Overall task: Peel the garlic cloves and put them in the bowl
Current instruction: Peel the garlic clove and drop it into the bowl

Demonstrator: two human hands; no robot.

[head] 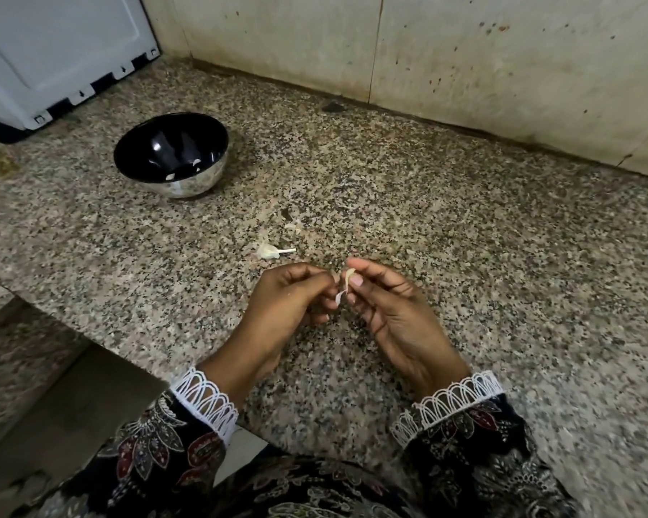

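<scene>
- While the right hand (386, 308) pinches a small garlic clove (349, 277) between thumb and fingertips, the left hand (296, 297) has its own fingers curled in close beside it, gripping a strip of papery skin (339, 297) that hangs from the clove; both are held just above the near middle of the speckled counter (464, 237).
- The steel bowl (171, 155) stands well apart, toward the far left, and a few pale pieces (peeled cloves, as far as I can judge) lie in its dark inside.
- On the counter between bowl and hands lies a garlic stem with scraps of husk (272, 251), and smaller flakes (293, 228) lie just beyond it.
- What could go wrong: the clove is small and probably slick once bared, so a hard tug on the skin could pop it out of the right hand's grip onto the counter or over the near edge.
- The skin could also tear short and leave bits stuck on the clove, which would then go into the bowl with it.
- The bowl is light-looking and round-bottomed; a clove tossed from here might miss or bounce out, so carrying it across seems safer.
- No brand, label or readable writing shows; the white appliance (53, 57) at the far left carries only small arrow marks along its lower edge.
</scene>
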